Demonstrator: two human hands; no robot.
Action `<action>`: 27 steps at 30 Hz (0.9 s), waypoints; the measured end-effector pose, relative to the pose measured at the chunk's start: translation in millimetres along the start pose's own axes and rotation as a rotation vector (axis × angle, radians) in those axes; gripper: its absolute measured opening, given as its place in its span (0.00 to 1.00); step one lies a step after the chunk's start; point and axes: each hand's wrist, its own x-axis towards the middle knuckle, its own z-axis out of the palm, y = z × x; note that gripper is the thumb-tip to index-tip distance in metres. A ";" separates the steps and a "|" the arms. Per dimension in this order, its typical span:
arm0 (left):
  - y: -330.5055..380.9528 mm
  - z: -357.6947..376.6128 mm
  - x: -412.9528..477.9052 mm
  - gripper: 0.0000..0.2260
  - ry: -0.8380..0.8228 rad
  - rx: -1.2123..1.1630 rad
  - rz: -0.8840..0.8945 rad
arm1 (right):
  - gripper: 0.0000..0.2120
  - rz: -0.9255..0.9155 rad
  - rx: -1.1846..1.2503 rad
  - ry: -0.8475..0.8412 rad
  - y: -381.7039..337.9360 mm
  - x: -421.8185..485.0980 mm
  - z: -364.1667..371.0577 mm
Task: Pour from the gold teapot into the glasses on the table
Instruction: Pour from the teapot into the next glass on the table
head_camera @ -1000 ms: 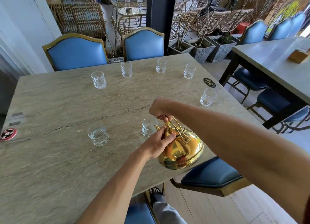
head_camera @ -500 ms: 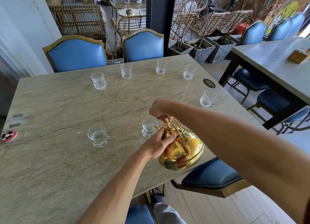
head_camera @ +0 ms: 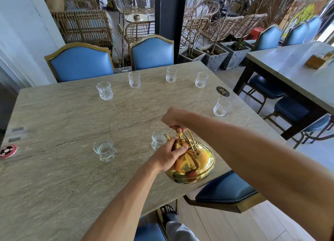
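Note:
A shiny gold teapot [head_camera: 194, 164] hangs tilted over the table's near right edge. My right hand [head_camera: 174, 119] grips its arched handle from above. My left hand [head_camera: 167, 155] presses on the lid and the pot's left side. The spout points at a small clear glass [head_camera: 158, 138] just left of the pot, partly hidden by my left hand. Another glass [head_camera: 104, 149] holding clear liquid stands further left. Several more glasses stand along the far and right edges, such as one at the right [head_camera: 220, 107] and one at the far left [head_camera: 104, 91].
The stone table [head_camera: 63, 118] carries a black number disc [head_camera: 222, 91] at its far right and a red round tag [head_camera: 8, 151] at its left edge. Blue chairs stand behind the table [head_camera: 81, 63] and below its near edge [head_camera: 226, 191]. A second table [head_camera: 292, 67] is on the right.
Both hands and the teapot have stayed almost still over the near glass; the view has shifted only slightly.

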 end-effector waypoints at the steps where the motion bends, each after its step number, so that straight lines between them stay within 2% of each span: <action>1: 1.0 -0.1 -0.3 0.25 0.002 0.006 0.003 | 0.14 -0.001 0.026 0.011 1.3 -1.5 -1.3; 3: 2.2 0.6 -1.8 0.19 0.014 0.012 0.014 | 0.13 -0.004 0.064 0.023 3.1 -5.0 -3.2; 13: 16.5 6.7 -19.5 0.10 0.039 0.108 0.082 | 0.13 -0.060 0.252 0.066 15.6 -28.8 -11.8; 16: 17.2 10.1 -24.7 0.19 0.056 0.130 0.105 | 0.11 -0.071 0.296 0.082 19.8 -34.2 -14.2; 18: 18.4 10.1 -28.9 0.30 0.071 0.179 0.125 | 0.11 -0.082 0.318 0.090 21.3 -37.4 -16.4; 20: 21.6 7.4 -32.4 0.42 0.071 0.273 0.156 | 0.14 -0.101 0.330 0.118 21.7 -40.2 -19.2; 23: 32.5 -4.1 -36.4 0.57 0.024 0.406 0.216 | 0.15 -0.137 0.373 0.145 17.4 -49.0 -26.7; 27: 49.8 -23.6 -37.3 0.66 -0.007 0.564 0.290 | 0.16 -0.218 0.411 0.182 4.1 -62.7 -41.4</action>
